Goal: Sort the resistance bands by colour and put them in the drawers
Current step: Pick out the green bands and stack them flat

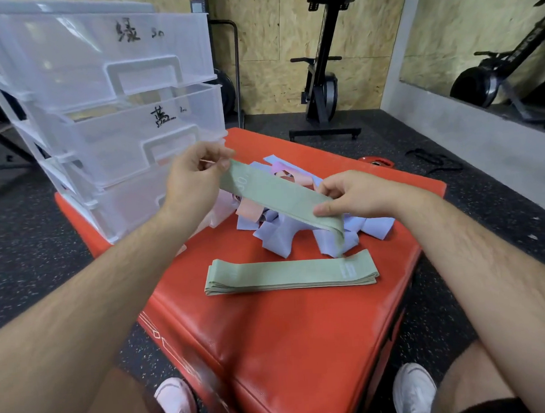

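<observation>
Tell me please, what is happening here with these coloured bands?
A person is sorting resistance bands on a red padded box. The left hand and right hand each pinch one end of a green band, held above a mixed pile of purple and pink bands. A neat stack of green bands already lies in front of the pile. The clear drawer unit stands at the left, with drawers pulled partly out.
</observation>
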{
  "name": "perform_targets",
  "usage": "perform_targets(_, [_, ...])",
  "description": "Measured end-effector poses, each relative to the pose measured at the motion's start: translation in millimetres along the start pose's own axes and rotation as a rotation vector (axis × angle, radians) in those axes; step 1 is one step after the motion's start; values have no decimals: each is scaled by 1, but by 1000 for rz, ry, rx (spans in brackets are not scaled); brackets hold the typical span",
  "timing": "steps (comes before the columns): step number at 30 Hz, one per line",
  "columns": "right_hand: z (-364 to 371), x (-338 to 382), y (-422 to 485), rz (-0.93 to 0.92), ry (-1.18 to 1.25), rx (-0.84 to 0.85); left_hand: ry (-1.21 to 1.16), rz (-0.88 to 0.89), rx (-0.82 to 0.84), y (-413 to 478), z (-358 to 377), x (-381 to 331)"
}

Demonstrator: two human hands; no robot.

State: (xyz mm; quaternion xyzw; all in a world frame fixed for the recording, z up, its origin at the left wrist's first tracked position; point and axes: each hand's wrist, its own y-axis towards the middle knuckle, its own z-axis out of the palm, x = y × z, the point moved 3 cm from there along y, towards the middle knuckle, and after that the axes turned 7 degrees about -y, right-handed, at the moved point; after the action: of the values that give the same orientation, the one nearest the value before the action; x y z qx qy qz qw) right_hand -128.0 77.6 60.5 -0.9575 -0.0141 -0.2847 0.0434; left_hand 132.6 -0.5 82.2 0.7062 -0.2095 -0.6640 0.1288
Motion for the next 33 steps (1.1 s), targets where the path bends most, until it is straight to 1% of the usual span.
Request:
perform_targets(4, [-9,-31,-20,123,-77,61,171,-136,41,-6,-9,17])
perform_targets(7, [-6,-55,-34,198,-35,94,230,-280,180,-13,-17,34])
perform_targets(9, [3,-66,-38,235,-32,103,327,-325,281,-25,-18,45])
perform_targets(12, [23,-74,-42,251,-107,112,510,-280,387,-43,-14,56])
perform_targets(17, [38,-81,-49,218,-314,39,777,-202,484,-57,-12,74])
perform_targets(19, [42,-81,-51,209,-359,25,839,-163,515,-63,-11,80])
perform_targets(21, [47,-80,-53,183,-425,46,879,-123,537,-67,-11,87])
perform_targets(23, [52,-79,-54,153,-483,51,922,-59,549,-67,-11,92])
perform_targets(26, [53,-74,-53,107,-529,17,980,65,567,-70,-5,88])
perform_targets(27, [53,-72,-53,101,-522,39,950,81,605,-72,-1,85])
perform_targets(29, [56,-68,-55,110,-483,127,879,74,741,-79,10,81])
perform_targets(31, [61,-67,-57,117,-493,180,914,77,895,-85,18,85])
perform_targets(33, [65,-71,-56,114,-522,179,961,60,984,-87,22,92])
